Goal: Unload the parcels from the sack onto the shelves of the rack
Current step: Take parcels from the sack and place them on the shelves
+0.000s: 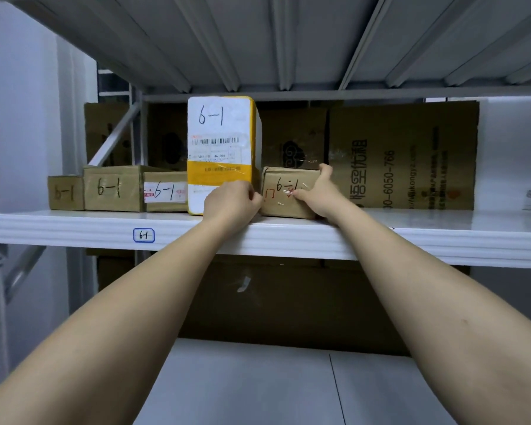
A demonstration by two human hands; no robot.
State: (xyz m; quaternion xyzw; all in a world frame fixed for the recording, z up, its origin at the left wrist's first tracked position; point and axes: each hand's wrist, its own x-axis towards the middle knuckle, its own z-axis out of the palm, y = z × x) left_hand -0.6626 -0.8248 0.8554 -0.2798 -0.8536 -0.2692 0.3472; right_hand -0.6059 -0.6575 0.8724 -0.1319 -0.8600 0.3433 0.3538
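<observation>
Head view: two bare forearms reach up to a white rack shelf (288, 237). At centre, the right hand (314, 191) grips a small brown cardboard parcel (284, 194) marked "6-1", thumb on its front, fingers curled over its top right corner. The left hand (232, 200), fingers curled, touches that parcel's left edge and the base of a tall white-and-yellow parcel (219, 148) just beside it at 9 o'clock. Further toward 9 o'clock stand three more brown "6-1" boxes (114, 190). Flattened printed cardboard (402, 154) leans behind at 3 o'clock. A "6-1" label (143, 235) sits on the shelf edge.
</observation>
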